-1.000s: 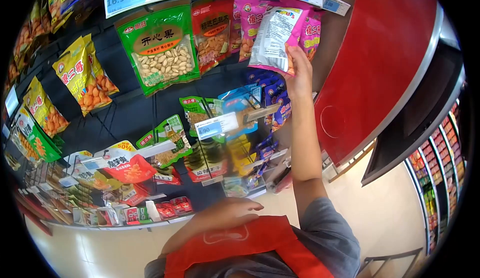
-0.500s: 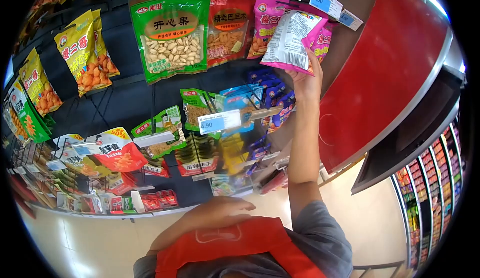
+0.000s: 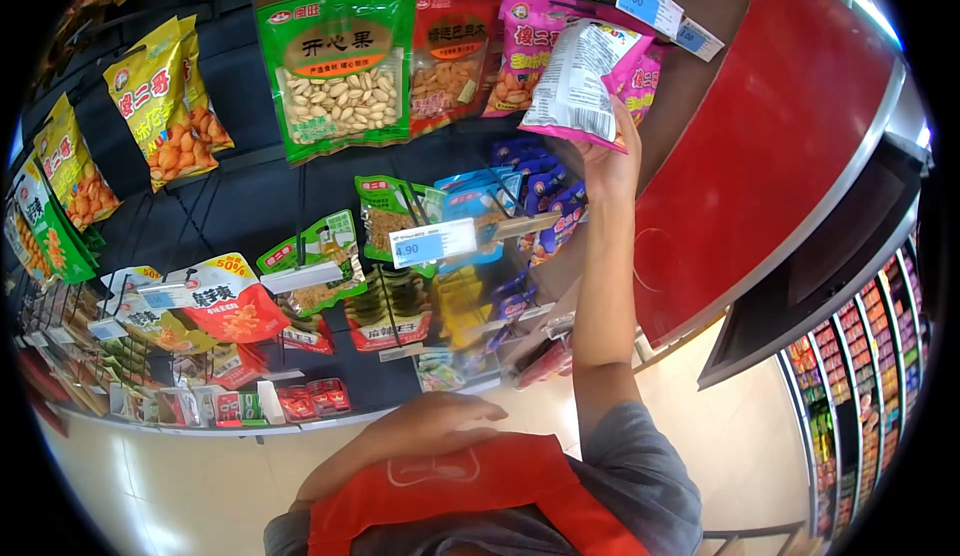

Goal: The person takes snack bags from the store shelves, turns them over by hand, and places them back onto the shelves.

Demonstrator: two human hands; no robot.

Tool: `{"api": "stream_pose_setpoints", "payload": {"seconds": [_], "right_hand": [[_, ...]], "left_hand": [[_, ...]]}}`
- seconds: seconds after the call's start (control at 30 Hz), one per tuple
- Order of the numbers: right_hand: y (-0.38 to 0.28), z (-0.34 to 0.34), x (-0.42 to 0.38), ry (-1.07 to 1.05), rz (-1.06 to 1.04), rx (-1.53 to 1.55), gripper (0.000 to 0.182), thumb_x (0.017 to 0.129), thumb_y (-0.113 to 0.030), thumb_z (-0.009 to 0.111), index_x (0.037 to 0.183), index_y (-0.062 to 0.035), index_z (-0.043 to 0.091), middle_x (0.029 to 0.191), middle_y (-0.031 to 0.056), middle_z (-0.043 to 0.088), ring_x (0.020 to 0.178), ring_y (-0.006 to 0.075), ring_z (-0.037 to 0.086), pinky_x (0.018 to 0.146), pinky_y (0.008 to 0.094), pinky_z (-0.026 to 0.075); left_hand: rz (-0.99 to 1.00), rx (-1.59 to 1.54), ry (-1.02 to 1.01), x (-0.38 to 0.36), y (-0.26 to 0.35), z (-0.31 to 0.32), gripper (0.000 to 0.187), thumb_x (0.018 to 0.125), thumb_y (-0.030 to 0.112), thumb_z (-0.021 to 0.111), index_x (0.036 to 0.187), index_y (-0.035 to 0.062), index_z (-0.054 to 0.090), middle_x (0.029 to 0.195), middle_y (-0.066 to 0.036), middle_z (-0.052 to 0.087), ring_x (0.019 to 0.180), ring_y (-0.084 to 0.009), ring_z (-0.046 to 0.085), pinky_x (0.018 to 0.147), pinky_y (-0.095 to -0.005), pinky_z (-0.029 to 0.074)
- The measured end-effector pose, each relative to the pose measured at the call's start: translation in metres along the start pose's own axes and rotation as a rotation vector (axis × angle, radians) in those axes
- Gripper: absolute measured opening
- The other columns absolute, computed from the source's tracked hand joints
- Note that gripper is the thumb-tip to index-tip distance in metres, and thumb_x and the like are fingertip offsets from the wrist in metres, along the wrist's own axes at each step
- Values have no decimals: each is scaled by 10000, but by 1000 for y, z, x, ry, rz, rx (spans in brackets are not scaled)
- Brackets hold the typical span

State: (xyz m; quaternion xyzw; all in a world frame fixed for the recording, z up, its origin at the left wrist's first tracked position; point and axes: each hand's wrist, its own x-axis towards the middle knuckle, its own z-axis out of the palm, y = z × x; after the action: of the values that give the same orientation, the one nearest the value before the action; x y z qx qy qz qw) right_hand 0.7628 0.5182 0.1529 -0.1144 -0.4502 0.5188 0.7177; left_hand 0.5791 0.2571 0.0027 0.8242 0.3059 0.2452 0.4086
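Observation:
High on the right, my right hand (image 3: 612,161) is closed on the lower edge of a pink peanut snack bag (image 3: 580,81), whose white printed back with a barcode faces me. Behind it hang other pink bags (image 3: 520,54) of the same kind, partly covered. Close to the red apron (image 3: 440,481) on my chest, my left hand (image 3: 440,421) has its fingers stretched out and holds nothing. To the left of the pink bags are a red almond bag (image 3: 445,71) and a large green pistachio bag (image 3: 340,81).
Yellow peanut bags (image 3: 165,106) hang at the left. Lower hooks carry small green, blue and red packs behind a price tag (image 3: 432,244). A curved red panel (image 3: 770,146) borders the display on the right. Stocked shelves (image 3: 860,386) stand beyond it over a pale floor.
The view has shifted very slightly, so the shelf goods sit a little further left. My right hand keeps the pink bag in nearly the same place; my left hand has hardly moved.

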Motion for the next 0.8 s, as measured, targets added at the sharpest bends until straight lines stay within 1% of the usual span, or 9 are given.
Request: {"api": "stream_pose_setpoints", "payload": {"seconds": [0.1,0.2,0.3,0.4,0.5,0.6,0.7,0.8], "right_hand": [[2,-5,3,-18,15,19,283,878,-196,528,1100,-22,507,956,94,610,777,188,635,585,323,546],[2,-3,1,26,2,12,279,872,-185,541,1097,-23,513,957,86,608,779,177,630,592,317,540],[4,-4,0,14,-7,-4,296,861,-187,569,1101,-21,518,970,84,605,804,165,624,611,309,531],[4,-1,-4,64,-34,-33,326,850,-196,594,1111,-17,519,979,83,604,840,152,615,641,303,522],[6,-3,-4,68,-31,-49,346,839,-195,613,1115,-7,521,986,81,604,862,145,609,670,291,513],[8,-3,-3,68,-50,-41,357,837,-183,615,1125,3,516,992,79,604,860,143,609,683,273,509],[9,-6,0,46,-52,-69,303,869,-182,559,1133,-37,526,998,68,615,855,154,626,667,305,538],[10,-6,-1,45,-58,-72,331,870,-184,561,1155,-23,513,1006,75,614,860,152,623,671,298,533]], "left_hand": [[-16,5,-15,2,1,0,328,901,277,533,1129,42,552,1053,-155,609,963,-304,589,823,-366,472],[-16,9,-8,2,-1,0,322,901,275,534,1125,45,556,1051,-153,610,963,-301,590,821,-365,472],[-29,21,-2,1,0,-1,312,899,268,538,1120,49,558,1049,-149,612,961,-299,591,815,-367,474],[-15,23,11,0,0,0,304,897,263,540,1114,51,560,1043,-145,614,955,-299,594,809,-368,476],[-8,31,17,0,-2,1,303,897,264,540,1113,52,559,1034,-144,617,948,-301,596,805,-367,478],[0,37,22,0,-3,2,304,897,267,539,1113,54,559,1029,-145,618,942,-301,598,801,-367,479],[12,33,26,0,-4,2,306,897,271,539,1112,54,560,1027,-147,618,940,-299,599,800,-367,478],[0,41,23,0,-3,1,310,898,276,537,1112,53,561,1025,-150,617,938,-299,600,795,-366,479]]}}
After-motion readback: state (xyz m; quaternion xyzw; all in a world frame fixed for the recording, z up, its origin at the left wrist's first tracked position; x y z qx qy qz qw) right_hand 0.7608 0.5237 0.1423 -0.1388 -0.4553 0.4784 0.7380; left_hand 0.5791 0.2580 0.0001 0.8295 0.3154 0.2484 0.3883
